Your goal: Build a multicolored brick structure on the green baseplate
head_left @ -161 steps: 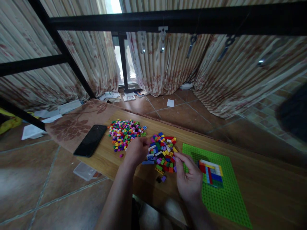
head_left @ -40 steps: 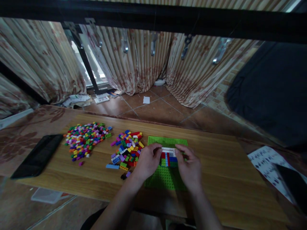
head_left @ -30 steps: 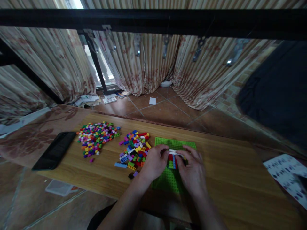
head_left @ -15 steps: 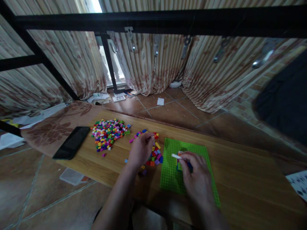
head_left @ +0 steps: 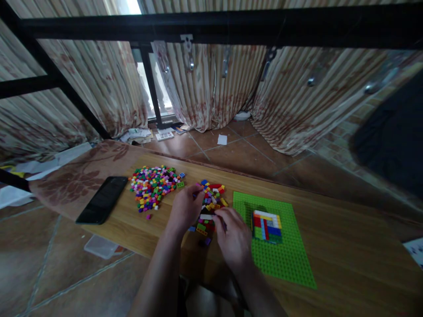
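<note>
My left hand (head_left: 184, 209) lies over a pile of mixed coloured bricks (head_left: 214, 196) on the wooden tabletop (head_left: 330, 229). Its fingers curl down into the pile, and what they grip is hidden. My right hand (head_left: 233, 236) is just right of it at the pile's near edge, fingers bent and pinched on a white brick (head_left: 206, 216). To the right lies a green baseplate (head_left: 280, 264). A small flat block of red, white, blue and green bricks (head_left: 267, 225) is stuck on it, clear of both hands.
A second pile of smaller coloured bricks (head_left: 153, 187) lies further left, with a black phone (head_left: 102, 205) beside it. A black metal bar (head_left: 231, 27) runs overhead in front of curtains. A clear plastic box (head_left: 99, 246) sits on the tiled floor. A printed paper (head_left: 417, 249) lies at the table's right edge.
Both hands have left the block on the baseplate and moved left to the brick pile. My right hand carried the white brick over with it.
</note>
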`<state>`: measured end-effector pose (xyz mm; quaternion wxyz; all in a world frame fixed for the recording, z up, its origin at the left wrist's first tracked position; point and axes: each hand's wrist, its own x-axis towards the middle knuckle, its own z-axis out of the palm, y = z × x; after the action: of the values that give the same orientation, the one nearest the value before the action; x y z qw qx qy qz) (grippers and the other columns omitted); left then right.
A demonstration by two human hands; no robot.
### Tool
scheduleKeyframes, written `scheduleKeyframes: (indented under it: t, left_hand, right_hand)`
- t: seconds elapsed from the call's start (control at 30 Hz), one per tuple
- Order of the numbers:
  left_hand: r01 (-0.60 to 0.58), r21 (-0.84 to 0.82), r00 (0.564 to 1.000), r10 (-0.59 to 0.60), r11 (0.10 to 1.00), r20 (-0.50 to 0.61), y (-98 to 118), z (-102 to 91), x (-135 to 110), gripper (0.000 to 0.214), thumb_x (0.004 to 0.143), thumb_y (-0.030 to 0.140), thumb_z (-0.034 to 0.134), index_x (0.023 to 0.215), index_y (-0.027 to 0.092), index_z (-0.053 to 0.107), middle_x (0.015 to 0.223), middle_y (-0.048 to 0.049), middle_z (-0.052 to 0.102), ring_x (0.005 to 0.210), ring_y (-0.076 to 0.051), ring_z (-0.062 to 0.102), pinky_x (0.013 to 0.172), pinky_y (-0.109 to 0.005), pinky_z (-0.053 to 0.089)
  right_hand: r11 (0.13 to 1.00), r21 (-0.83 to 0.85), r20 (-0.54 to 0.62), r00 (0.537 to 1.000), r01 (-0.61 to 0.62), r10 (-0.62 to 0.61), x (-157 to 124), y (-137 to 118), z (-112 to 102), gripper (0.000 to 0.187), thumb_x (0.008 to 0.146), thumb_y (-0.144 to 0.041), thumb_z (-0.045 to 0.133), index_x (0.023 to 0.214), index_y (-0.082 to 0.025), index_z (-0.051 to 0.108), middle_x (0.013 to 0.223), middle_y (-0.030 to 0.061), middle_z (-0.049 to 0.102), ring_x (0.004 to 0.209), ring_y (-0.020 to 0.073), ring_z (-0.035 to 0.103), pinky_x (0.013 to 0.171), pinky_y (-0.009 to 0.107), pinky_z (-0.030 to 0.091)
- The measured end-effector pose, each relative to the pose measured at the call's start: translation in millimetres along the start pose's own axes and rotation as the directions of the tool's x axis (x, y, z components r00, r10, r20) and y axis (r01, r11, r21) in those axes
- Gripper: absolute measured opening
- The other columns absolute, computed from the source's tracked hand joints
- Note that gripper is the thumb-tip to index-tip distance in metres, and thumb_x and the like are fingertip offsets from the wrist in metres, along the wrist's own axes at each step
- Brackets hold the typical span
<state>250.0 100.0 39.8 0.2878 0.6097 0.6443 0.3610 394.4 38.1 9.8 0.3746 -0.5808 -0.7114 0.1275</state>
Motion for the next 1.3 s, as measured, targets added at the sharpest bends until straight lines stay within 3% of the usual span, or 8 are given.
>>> scheduleKeyframes:
  t: [0.13, 0.4, 0.67, 0.83, 1.03, 1.3]
  left_hand:
    - [0.019, -0.005, 1.000, -0.019, 1.000, 0.021, -3, -3.6, 2, 0.024, 0.084, 0.026, 0.054, 0.093, 0.017, 0.075, 0.087, -0.0054, 0.075, 0.079, -0.017, 0.065, 0.068, -0.022, 0.047]
    - [0.146, 0.114, 0.988, -0.151, 0.983, 0.043, -6, -24.0, 5, 0.028, 0.086, 0.027, 0.051, 0.097, 0.017, 0.074, 0.081, -0.0057, 0.074, 0.073, -0.018, 0.064, 0.065, -0.024, 0.044]
    - [0.076, 0.183, 0.985, -0.103, 0.980, 0.142, -9, -23.0, 3, 0.026, 0.086, 0.024, 0.049, 0.093, 0.018, 0.074, 0.079, -0.0038, 0.072, 0.072, -0.017, 0.062, 0.064, -0.023, 0.042]
    - [0.077, 0.208, 0.978, -0.115, 0.975, 0.177, -3, -22.1, 5, 0.028, 0.086, 0.023, 0.050, 0.099, 0.017, 0.073, 0.088, -0.0051, 0.074, 0.080, -0.019, 0.065, 0.071, -0.025, 0.044]
    - [0.072, 0.204, 0.978, -0.109, 0.976, 0.176, -3, -20.2, 6, 0.030, 0.085, 0.025, 0.049, 0.102, 0.016, 0.073, 0.090, -0.0062, 0.075, 0.082, -0.020, 0.066, 0.072, -0.025, 0.045]
    - [0.087, 0.203, 0.977, -0.124, 0.975, 0.175, -5, -22.9, 6, 0.028, 0.086, 0.025, 0.049, 0.098, 0.016, 0.072, 0.085, -0.0048, 0.074, 0.076, -0.019, 0.065, 0.068, -0.025, 0.045]
  right_hand:
    - [0.992, -0.095, -0.015, 0.997, -0.082, 0.081, 8, 6, -2, 0.020, 0.095, -0.017, 0.049, 0.101, -0.021, 0.067, 0.104, 0.0055, 0.070, 0.096, 0.0206, 0.062, 0.085, 0.032, 0.047]
    - [0.981, -0.165, 0.063, 0.991, -0.103, 0.115, 17, 2, 3, 0.024, 0.090, -0.014, 0.051, 0.104, -0.024, 0.068, 0.104, 0.0039, 0.071, 0.100, 0.0208, 0.063, 0.085, 0.031, 0.047]
    - [0.970, -0.119, 0.085, 0.971, -0.213, 0.224, 22, -5, 6, 0.026, 0.084, -0.013, 0.054, 0.103, -0.024, 0.067, 0.104, 0.0029, 0.071, 0.096, 0.0209, 0.065, 0.083, 0.031, 0.047]
    - [0.951, -0.132, 0.100, 0.951, -0.279, 0.293, 24, -7, 6, 0.023, 0.082, -0.015, 0.058, 0.100, -0.025, 0.068, 0.104, 0.0021, 0.070, 0.096, 0.0224, 0.065, 0.080, 0.032, 0.047]
    - [0.954, -0.121, 0.097, 0.953, -0.276, 0.288, 28, -7, 10, 0.018, 0.085, -0.015, 0.058, 0.097, -0.025, 0.069, 0.100, 0.0022, 0.071, 0.095, 0.0212, 0.065, 0.078, 0.031, 0.047]
    - [0.981, -0.127, 0.100, 0.982, -0.146, 0.159, 26, -2, 8, 0.020, 0.090, -0.014, 0.054, 0.102, -0.023, 0.068, 0.102, 0.0042, 0.070, 0.097, 0.0217, 0.063, 0.083, 0.032, 0.047]
